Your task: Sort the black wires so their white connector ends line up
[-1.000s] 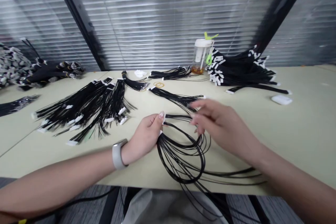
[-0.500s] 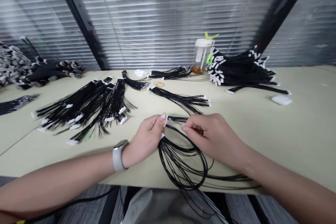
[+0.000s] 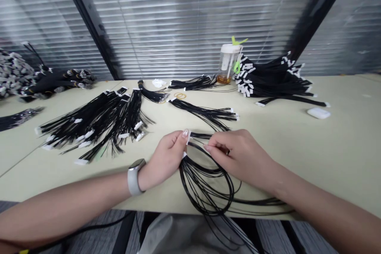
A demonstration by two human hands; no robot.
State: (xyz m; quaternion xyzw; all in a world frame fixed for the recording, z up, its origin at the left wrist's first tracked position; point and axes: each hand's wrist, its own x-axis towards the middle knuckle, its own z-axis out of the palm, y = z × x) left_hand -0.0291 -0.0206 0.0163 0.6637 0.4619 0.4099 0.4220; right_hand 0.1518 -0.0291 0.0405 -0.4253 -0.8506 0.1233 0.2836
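Note:
My left hand (image 3: 170, 154) is closed on a white connector (image 3: 188, 138), its thumb pressed against the connector's face. Black wires run out of this connector to the right, and a second white connector (image 3: 184, 154) shows just below it. From there a looped bundle of black wires (image 3: 208, 206) hangs over the table's front edge. Close on the right, my right hand (image 3: 238, 152) pinches a single thin black wire (image 3: 198, 142) between thumb and forefinger, with the wire's end at the connector. Whether that end sits inside the connector, I cannot tell.
Black wire harnesses (image 3: 98, 121) with white connectors lie to the left. Another harness (image 3: 205, 110) lies beyond my hands. A large harness pile (image 3: 274, 77), a lidded cup (image 3: 228, 63) and a white case (image 3: 318, 113) are at the right. Rubber bands (image 3: 180, 95) lie mid-table.
Almost nothing differs. My right hand has shifted very slightly, with the thin wire still pinched at the connector; my left hand keeps its hold.

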